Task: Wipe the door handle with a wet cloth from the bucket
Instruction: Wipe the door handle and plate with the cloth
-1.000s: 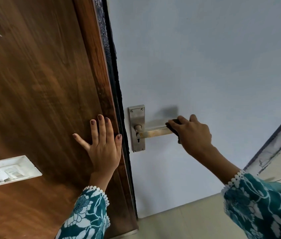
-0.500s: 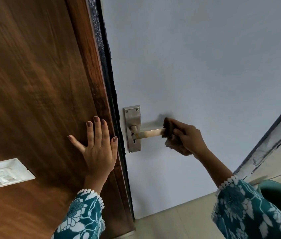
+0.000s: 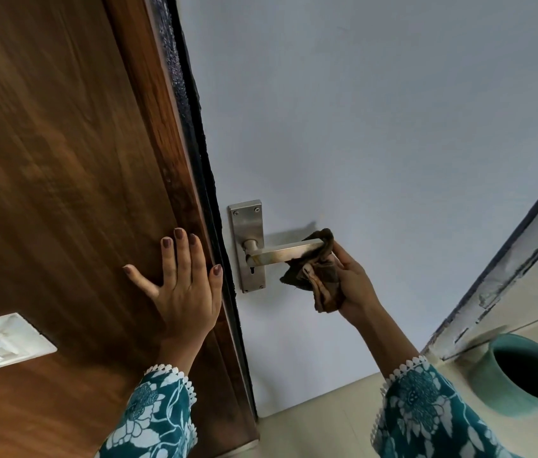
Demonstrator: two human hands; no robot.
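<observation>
The handle runs level, leftward from the right hand. That hand clamps the cloth at its free tip. The left hand lies flat and splayed on the wood panel.

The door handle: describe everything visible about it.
The door handle is a flat, brushed-metal lever with brownish stains, jutting level from a screwed rectangular backplate with a keyhole below. It is mounted on the pale door near its edge. A brown cloth held by the right hand wraps its free end.
</observation>
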